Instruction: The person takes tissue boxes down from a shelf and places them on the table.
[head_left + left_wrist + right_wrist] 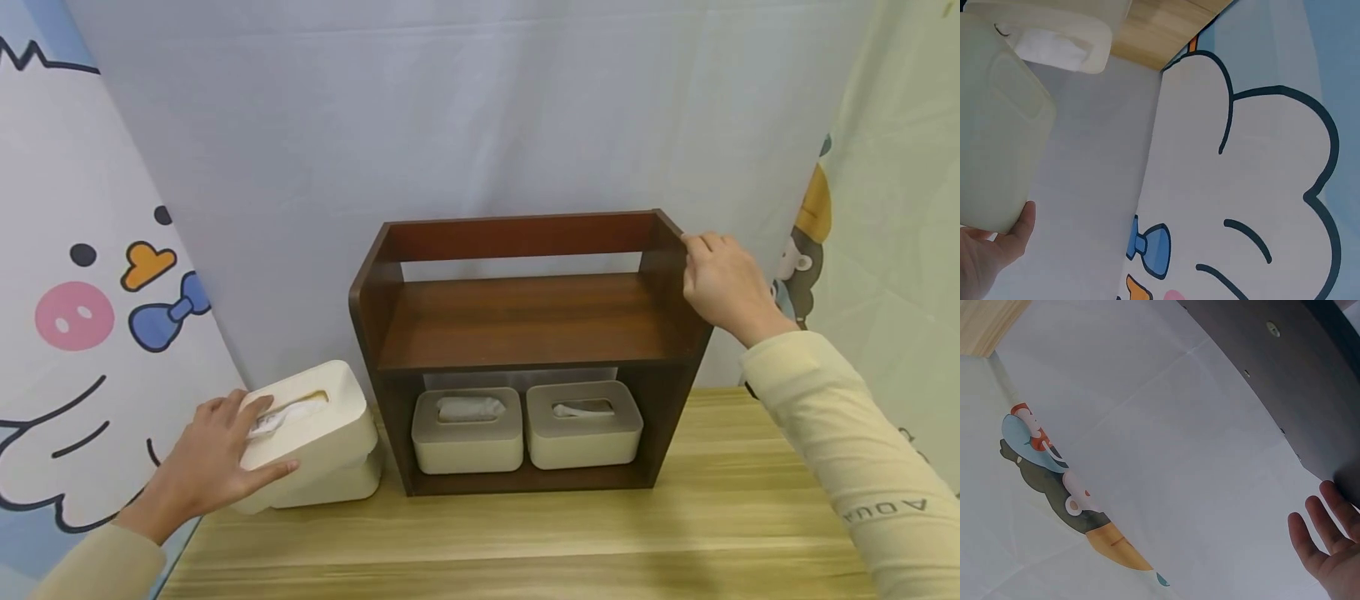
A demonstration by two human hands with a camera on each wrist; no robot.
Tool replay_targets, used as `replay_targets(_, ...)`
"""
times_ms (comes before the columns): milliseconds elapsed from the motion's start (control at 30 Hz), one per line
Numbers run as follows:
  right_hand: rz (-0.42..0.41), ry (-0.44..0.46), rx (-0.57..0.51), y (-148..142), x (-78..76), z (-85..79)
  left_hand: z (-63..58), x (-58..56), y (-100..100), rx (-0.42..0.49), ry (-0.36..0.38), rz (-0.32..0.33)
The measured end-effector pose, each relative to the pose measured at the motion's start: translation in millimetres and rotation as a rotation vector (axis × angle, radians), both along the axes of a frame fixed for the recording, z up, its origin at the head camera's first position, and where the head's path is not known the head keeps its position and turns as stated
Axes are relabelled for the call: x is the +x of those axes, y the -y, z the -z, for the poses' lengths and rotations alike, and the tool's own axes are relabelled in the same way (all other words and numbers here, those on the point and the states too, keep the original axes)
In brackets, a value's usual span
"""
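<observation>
At the left, my left hand (210, 454) grips the end of a cream tissue box (348, 400), fingers over its top and thumb along its near side. This box sits tilted above another cream tissue box (360, 482). From below, the left wrist view catches the held box's pale base (997, 137) with the lower box (1079, 37) close by. My right hand (723, 283) touches the upper edge of the dark brown shelf's right side panel (671, 292). Its fingers look fairly straight and spread by the panel's outer face (1272, 381) in the right wrist view.
The brown wooden shelf (525, 321) stands on a wood-grain table (525, 542). On its lower level, two tissue boxes sit side by side, a left one (468, 450) and a right one (585, 442). Behind hangs a pale cloth (487, 125); a cartoon-printed cloth (75, 208) borders the left.
</observation>
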State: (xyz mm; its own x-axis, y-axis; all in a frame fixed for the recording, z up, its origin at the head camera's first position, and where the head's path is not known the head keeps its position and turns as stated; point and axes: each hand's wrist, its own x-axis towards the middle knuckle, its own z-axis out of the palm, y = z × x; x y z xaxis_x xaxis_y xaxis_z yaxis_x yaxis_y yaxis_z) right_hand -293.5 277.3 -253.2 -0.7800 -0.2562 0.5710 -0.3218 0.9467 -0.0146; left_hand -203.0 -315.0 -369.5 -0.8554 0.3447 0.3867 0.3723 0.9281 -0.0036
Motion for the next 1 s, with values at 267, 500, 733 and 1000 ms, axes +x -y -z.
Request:
replay_targets(267,0.004,0.011,0.001,0,0.3,-0.1,20.4,13.2,0,-0.012,0.009,0.056)
replay_targets(500,0.009,0.014,-0.001,1,0.1,-0.1,36.1,24.1,-1,-0.01,0.018,0.114)
replay_targets(733,0.014,0.023,0.0,0,0.3,-0.1,57.7,30.7,-3,-0.017,0.001,0.189)
replay_targets(1000,0.016,0.013,0.006,1,0.0,0.4,80.1,33.6,0,-0.051,0.075,0.209)
